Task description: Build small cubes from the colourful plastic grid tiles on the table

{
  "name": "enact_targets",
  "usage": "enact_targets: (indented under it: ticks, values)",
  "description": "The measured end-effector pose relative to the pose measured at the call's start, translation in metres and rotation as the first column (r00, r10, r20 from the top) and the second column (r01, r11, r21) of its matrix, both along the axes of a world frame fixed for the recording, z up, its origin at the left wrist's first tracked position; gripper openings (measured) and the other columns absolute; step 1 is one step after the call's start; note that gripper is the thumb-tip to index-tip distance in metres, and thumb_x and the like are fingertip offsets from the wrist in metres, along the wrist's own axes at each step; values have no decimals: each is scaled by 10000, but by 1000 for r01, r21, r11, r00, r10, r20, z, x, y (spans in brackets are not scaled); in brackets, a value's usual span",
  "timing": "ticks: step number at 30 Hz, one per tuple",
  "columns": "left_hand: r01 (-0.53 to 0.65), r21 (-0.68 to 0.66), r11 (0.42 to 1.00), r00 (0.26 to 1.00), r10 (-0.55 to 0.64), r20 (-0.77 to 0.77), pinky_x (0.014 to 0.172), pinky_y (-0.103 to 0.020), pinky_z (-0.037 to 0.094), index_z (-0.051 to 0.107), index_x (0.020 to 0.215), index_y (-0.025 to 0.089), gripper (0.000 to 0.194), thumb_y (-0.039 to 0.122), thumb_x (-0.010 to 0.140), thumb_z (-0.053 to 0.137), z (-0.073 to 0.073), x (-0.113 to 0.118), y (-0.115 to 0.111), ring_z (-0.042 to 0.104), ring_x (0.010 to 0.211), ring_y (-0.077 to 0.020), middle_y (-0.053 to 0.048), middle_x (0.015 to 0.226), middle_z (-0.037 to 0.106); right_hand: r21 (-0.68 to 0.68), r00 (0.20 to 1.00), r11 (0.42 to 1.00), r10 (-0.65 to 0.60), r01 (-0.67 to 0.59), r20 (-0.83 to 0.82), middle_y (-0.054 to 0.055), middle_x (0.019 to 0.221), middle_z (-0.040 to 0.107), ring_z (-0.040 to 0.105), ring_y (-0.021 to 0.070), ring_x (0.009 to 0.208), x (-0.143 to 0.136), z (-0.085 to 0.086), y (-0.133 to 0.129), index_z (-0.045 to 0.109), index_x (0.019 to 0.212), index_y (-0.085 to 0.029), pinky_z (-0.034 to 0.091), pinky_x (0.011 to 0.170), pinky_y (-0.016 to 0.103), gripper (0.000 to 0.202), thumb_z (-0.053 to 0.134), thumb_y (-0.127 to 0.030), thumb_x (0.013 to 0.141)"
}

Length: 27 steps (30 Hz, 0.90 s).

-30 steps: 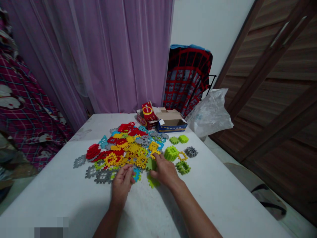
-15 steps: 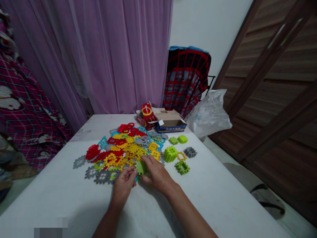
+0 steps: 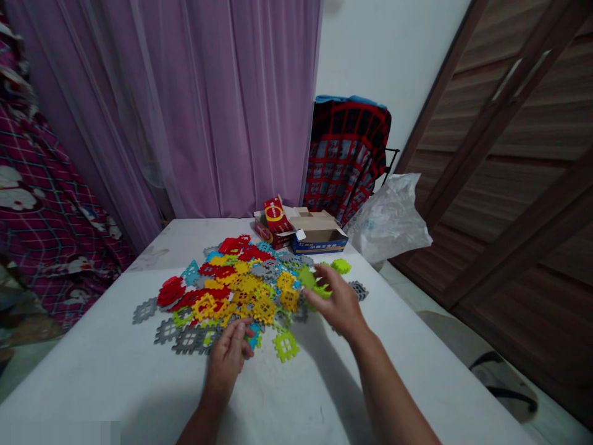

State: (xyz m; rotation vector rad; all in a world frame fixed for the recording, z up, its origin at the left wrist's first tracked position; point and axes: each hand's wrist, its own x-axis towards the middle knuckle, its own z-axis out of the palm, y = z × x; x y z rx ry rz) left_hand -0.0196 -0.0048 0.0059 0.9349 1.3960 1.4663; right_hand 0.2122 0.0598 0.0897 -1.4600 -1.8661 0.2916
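Observation:
My right hand [image 3: 337, 300] is over the right side of the pile, its thumb and fingers around a flat green notched building piece [image 3: 306, 277]. Right by these fingers, a stack of bright green pieces [image 3: 323, 290] is partly covered by the hand. My left hand [image 3: 228, 349] rests at the pile's near edge with curled fingers, thumb against forefinger; whether anything is between them is hidden. Close to its fingertips lies a blue piece [image 3: 254, 335]. Between my hands, a green window-shaped piece [image 3: 286, 346] lies flat on the table.
A pile of interlocking plastic pieces [image 3: 245, 284] in several colours covers the middle of the white table [image 3: 152, 380]. Behind it stand a red box [image 3: 277, 216] and an open blue box [image 3: 319, 243]. A clear plastic bag [image 3: 393, 216] hangs at the right edge.
My right hand has moved right and away from my left hand, along with a green piece. The green window-shaped piece now shows on the table. My left hand stays near its place.

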Motion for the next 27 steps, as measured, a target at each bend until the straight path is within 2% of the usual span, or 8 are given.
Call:
enact_targets:
  ticks: [2,4,7,10,17,22,27]
  values:
    - [1,-2,1000,1000,-1,-24,296,-166,282,693,867,162,672,784,618,637,-6,0,2,521,418,-100,-16,659,643,-4,979,981,-192,193,62,63,1082,683,650,223,909,30,7,27,531,1256,-226,482,767,332,520,618,-447,793]
    - [1,5,1000,999,-1,-52,290,-168,281,703,863,162,669,785,629,630,-12,0,3,526,410,-102,-22,649,650,-28,935,956,-278,291,219,55,1062,699,645,237,948,52,10,56,558,1210,-231,454,756,324,476,634,-453,796]
    - [-35,22,999,996,37,-85,284,-172,287,710,858,167,656,782,646,620,-21,3,5,530,397,-105,-23,637,656,-50,832,942,-269,333,485,80,1070,710,626,263,1000,68,5,93,570,1175,-204,416,795,343,453,640,-460,808]
    - [-90,37,995,989,94,-112,290,-185,314,708,849,174,640,778,665,604,-25,7,5,524,385,-109,-19,622,656,-50,741,946,-217,320,635,109,1101,702,590,286,1078,68,-9,115,563,1176,-196,371,850,373,454,627,-471,820]
    - [-87,12,996,978,88,-187,335,-218,374,711,830,192,594,756,696,584,-23,7,2,551,411,-140,-10,591,652,-80,712,946,-178,313,680,131,1084,704,580,294,1079,64,-34,127,574,1168,-170,313,872,393,468,634,-468,813]
    - [-49,-29,998,974,41,-222,341,-227,366,717,844,195,580,742,710,579,-22,4,0,534,394,-149,2,523,617,-71,704,946,-184,316,686,135,1100,696,571,295,1076,66,-40,126,573,1174,-171,302,871,396,471,618,-480,821]
    - [-73,-20,997,974,67,-215,356,-229,365,712,838,198,563,732,713,583,-18,8,-2,535,415,-148,-3,559,633,-66,693,946,-183,316,697,139,1114,690,563,303,1083,66,-41,125,585,1166,-167,308,867,399,465,623,-479,823]
